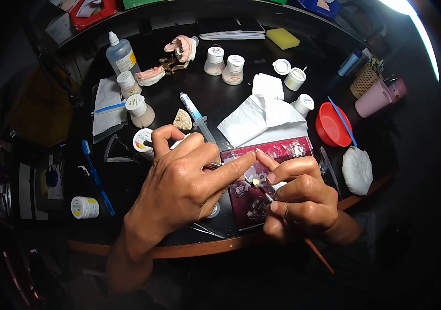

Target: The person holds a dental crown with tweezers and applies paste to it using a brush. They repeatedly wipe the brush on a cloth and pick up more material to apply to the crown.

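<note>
My left hand [184, 175] is closed around a slim metal tool [213, 165], mostly hidden by the fingers. By the tool's dark tip is a small cream tooth crown [256, 182]; the exact grip on it is hard to make out. In my right hand [303, 196] is a thin brush with a reddish-brown handle [319, 257], its metal ferrule [268, 197] pointing up toward the crown. The fingertips of both hands nearly meet just above the crown. Beneath them lies a dark red glass slab [249, 219] smeared with white powder or paste.
Powder jars [139, 111], a dropper bottle [122, 54] and a dental model [181, 49] stand behind. White tissue [246, 121] and a syringe [192, 108] lie beyond the slab. At right are a red bowl [329, 126] and a white pad [357, 170]; at left, a blue toothbrush [96, 175].
</note>
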### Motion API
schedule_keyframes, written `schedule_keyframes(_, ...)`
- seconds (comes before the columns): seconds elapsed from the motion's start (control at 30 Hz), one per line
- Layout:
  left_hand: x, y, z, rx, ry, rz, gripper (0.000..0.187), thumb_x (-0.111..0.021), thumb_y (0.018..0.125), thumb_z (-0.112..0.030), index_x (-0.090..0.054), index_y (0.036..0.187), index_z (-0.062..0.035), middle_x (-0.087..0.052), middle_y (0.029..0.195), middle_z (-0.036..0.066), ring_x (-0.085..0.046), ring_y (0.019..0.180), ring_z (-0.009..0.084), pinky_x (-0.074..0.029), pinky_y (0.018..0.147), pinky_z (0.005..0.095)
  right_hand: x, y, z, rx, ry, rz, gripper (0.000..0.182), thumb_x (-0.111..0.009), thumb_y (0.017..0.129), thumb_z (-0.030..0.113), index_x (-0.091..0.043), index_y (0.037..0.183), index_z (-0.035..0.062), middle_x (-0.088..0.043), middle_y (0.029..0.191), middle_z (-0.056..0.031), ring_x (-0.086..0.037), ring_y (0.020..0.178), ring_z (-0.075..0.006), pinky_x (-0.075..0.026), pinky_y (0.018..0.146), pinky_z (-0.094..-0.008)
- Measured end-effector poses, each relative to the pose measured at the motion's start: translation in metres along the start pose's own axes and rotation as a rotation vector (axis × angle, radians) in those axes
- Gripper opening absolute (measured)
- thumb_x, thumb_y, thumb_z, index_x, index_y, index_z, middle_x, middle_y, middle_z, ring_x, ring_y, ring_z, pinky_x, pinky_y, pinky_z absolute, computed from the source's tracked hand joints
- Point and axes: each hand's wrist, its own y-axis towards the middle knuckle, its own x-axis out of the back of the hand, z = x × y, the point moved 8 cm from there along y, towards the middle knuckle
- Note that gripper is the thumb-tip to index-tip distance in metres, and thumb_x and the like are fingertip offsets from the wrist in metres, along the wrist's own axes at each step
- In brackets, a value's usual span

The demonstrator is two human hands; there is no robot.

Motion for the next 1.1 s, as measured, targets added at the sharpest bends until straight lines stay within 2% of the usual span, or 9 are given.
schedule_keyframes(0.13,-0.0005,-0.0002,-0.0002,0.0,0.001,0.001,0.036,-0.082,0.09,-0.024,-0.083,0.126,-0.0251,-0.048,0.073,-0.006,-0.049,0.075,0.015,-0.031,0.09,0.043,-0.0014,0.0001,-0.0001,-0.005,-0.025,-0.005,0.02,-0.08,0.069,-0.008,-0.066,0.081,-0.002,-0.064,0.084,-0.0118,-0.071,0.103,-0.035,-0.063,0.101,-0.0633)
schedule_keyframes(0.43,0.0011,0.0005,-0.0053,-0.029,0.09,-0.012,0.037,-0.083,0.089,-0.026,-0.083,0.126,-0.0255,-0.044,0.073,-0.005,-0.048,0.074,0.0152,-0.031,0.09,0.0437,0.002,-0.0005,-0.0014,-0.024,0.012,-0.051,0.019,-0.075,0.067,-0.011,-0.063,0.079,-0.0015,-0.062,0.082,-0.011,-0.071,0.098,-0.0349,-0.064,0.099,-0.0611)
schedule_keyframes(0.63,0.0007,-0.0001,-0.0058,-0.042,0.112,-0.015,0.037,-0.083,0.089,-0.026,-0.083,0.126,-0.0238,-0.044,0.074,-0.005,-0.048,0.074,0.0153,-0.03,0.09,0.0438,-0.0014,0.0005,-0.0008,-0.027,-0.013,-0.002,0.019,-0.075,0.068,-0.011,-0.062,0.078,-0.0016,-0.062,0.082,-0.011,-0.072,0.099,-0.0348,-0.064,0.099,-0.0608)
schedule_keyframes(1.1,0.0015,0.0004,-0.0051,-0.044,0.089,-0.007,0.036,-0.082,0.09,-0.027,-0.083,0.126,-0.0235,-0.044,0.074,-0.005,-0.048,0.074,0.0152,-0.03,0.089,0.0432,0.0031,-0.0009,-0.0017,-0.027,0.024,-0.051,0.02,-0.073,0.067,-0.012,-0.063,0.082,-0.0021,-0.062,0.081,-0.011,-0.071,0.098,-0.0349,-0.064,0.1,-0.0617)
